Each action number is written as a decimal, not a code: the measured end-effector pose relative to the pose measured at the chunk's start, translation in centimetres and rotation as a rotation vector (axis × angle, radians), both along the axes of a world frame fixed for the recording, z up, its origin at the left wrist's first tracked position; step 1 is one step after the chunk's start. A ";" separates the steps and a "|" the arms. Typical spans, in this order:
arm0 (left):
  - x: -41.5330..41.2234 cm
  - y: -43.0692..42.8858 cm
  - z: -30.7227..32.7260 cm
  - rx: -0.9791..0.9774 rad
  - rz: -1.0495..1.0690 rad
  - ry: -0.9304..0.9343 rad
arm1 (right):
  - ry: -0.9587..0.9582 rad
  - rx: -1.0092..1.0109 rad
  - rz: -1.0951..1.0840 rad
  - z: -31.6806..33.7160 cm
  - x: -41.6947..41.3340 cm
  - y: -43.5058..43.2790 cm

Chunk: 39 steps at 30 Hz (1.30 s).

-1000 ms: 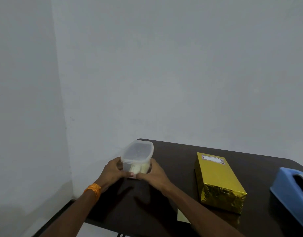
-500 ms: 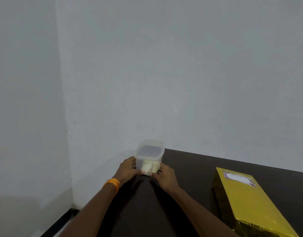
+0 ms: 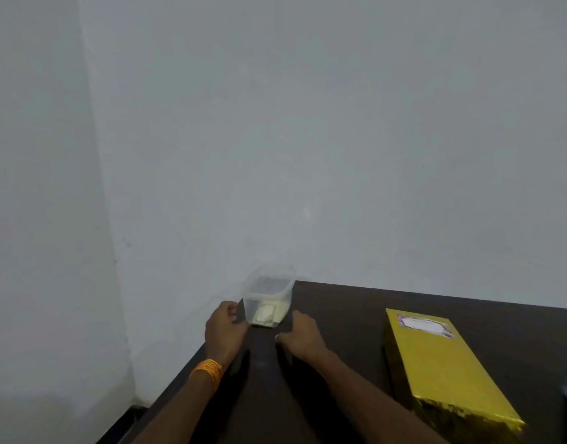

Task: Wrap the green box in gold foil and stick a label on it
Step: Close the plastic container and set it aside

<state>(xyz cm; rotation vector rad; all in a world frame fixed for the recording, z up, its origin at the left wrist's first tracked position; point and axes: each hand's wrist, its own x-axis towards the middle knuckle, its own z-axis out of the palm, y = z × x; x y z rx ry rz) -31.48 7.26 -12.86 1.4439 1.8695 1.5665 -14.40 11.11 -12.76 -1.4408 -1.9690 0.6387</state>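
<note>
the gold-foil box, a long, crinkly, shiny block with a pale label at its far end, lay lower right on the dark table, well apart from both hands. the left hand and right hand flanked a clear rounded plastic tub, their fingers loosely curled and gripping nothing.

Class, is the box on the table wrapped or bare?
Wrapped: gold foil covers every visible face of the box, no green shows, and a purple-edged label sits on its top.
</note>
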 end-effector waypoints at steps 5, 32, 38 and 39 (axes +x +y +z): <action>4.1 -3.8 3.0 0.150 0.010 0.063 | -0.006 0.087 -0.057 2.4 4.1 -4.4; 45.8 -9.8 4.3 -0.213 -0.854 0.049 | 0.110 0.300 -0.709 3.7 40.3 -24.4; 47.3 -9.2 1.9 -0.307 -0.893 -0.036 | 0.195 0.181 -0.693 1.0 41.6 -23.7; 47.5 -9.0 1.7 -0.315 -0.905 -0.057 | 0.191 0.191 -0.688 0.9 41.7 -23.5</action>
